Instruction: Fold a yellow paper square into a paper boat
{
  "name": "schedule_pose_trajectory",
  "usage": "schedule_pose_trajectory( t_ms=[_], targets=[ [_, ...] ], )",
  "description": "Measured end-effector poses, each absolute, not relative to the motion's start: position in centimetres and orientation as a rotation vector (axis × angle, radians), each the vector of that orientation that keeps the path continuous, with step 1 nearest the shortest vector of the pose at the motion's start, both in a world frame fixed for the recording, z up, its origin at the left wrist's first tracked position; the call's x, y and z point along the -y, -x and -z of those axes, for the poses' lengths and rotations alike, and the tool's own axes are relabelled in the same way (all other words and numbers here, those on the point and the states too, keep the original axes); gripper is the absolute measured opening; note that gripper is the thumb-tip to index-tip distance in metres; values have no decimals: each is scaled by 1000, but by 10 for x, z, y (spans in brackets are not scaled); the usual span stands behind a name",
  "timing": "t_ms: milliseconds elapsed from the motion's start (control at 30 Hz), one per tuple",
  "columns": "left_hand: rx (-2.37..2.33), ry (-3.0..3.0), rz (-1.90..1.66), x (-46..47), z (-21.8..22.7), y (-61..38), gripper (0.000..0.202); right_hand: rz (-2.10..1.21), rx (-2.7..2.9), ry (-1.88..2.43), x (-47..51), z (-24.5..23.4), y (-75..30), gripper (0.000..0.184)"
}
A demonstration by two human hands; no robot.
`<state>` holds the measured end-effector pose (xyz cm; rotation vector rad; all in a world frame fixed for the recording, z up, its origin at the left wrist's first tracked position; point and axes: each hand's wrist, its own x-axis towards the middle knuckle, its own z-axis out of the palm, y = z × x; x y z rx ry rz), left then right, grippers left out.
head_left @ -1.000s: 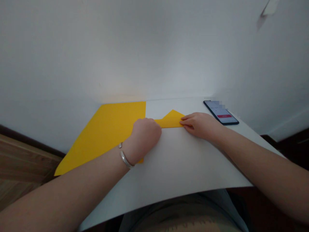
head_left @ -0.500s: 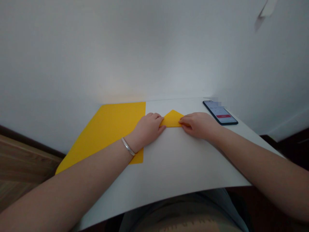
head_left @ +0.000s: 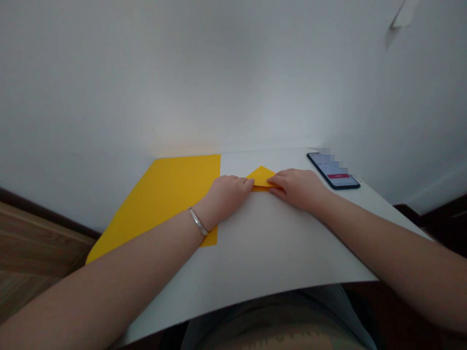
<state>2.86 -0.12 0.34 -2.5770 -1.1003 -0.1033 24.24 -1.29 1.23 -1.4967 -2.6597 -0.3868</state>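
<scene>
Just right of the yellow sheet (head_left: 175, 184) we have the folded paper (head_left: 260, 177), its peak towards the wall (head_left: 233, 87). Our left hand (head_left: 229, 194) grips the end nearer the sheet, thumb hidden; our right hand (head_left: 299, 187) pinches the end farther from it. A lower strip shows under the upper layer's near edge, so we'd judge it best to square both ends, then press evenly. Our left forearm crosses the sheet, so sweeping that way could drag it. The phone (head_left: 337, 172) lies well right of the sheet; between them, towards us, bare table (head_left: 270, 243) gives the freest room.
</scene>
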Motion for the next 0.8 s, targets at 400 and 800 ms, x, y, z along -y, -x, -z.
schedule_pose_trajectory(
  t_ms=[400, 800],
  targets=[
    [1494, 2761, 1594, -21, 9, -26, 89, 547, 2083, 1597, 13, -21, -241, 18],
    [1534, 3435, 2039, 13, -9, -46, 106, -259, 1853, 1050, 20, -18, -219, 9]
  ],
)
